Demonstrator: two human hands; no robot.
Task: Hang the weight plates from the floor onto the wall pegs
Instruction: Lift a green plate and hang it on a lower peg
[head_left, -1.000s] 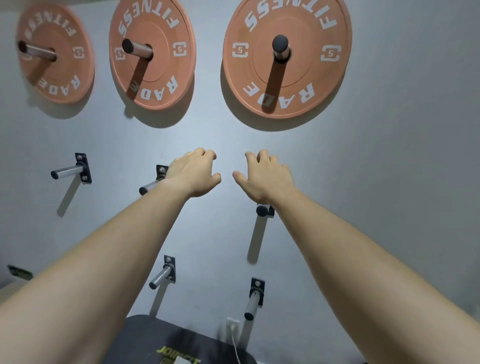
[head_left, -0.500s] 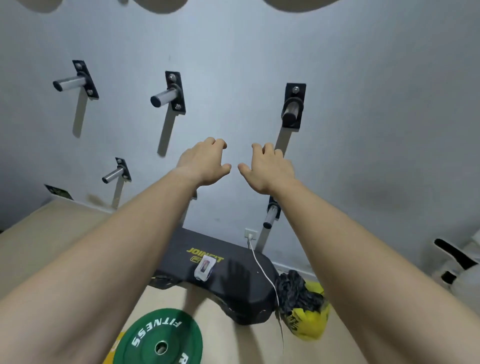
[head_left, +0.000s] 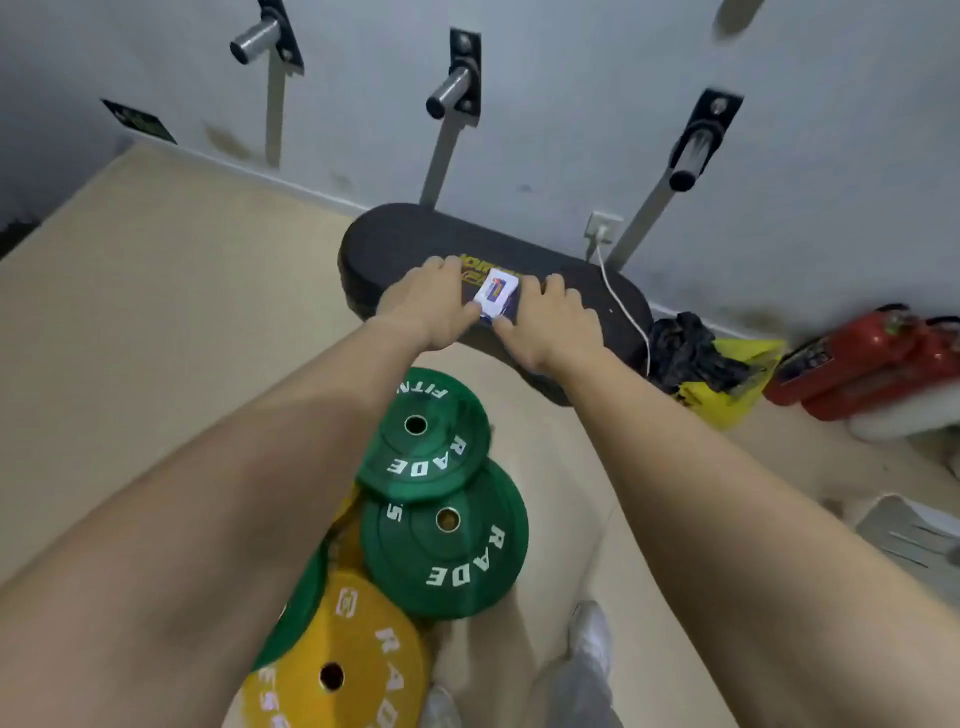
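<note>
Several weight plates lie overlapping on the floor below my arms: a small green plate (head_left: 423, 436), a larger green plate (head_left: 447, 540) and a yellow plate (head_left: 337, 660); another green one shows only an edge under my left forearm. Three bare metal wall pegs stick out of the grey wall: the left peg (head_left: 254, 44), the middle peg (head_left: 449, 93) and the right peg (head_left: 691, 158). My left hand (head_left: 431, 306) and my right hand (head_left: 550, 325) hang in the air side by side, fingers loosely curled and holding nothing, well above the plates.
A black padded bench (head_left: 395, 244) stands against the wall with a small white box (head_left: 496, 293) on it. A white cable (head_left: 621, 301) runs from a wall socket. A black and yellow bag (head_left: 711, 379) and red fire extinguishers (head_left: 872, 364) lie at the right.
The view has dropped from the orange plates hung on the upper pegs down to the floor. Both empty hands came down with it, and the floor plates are now in full view.
</note>
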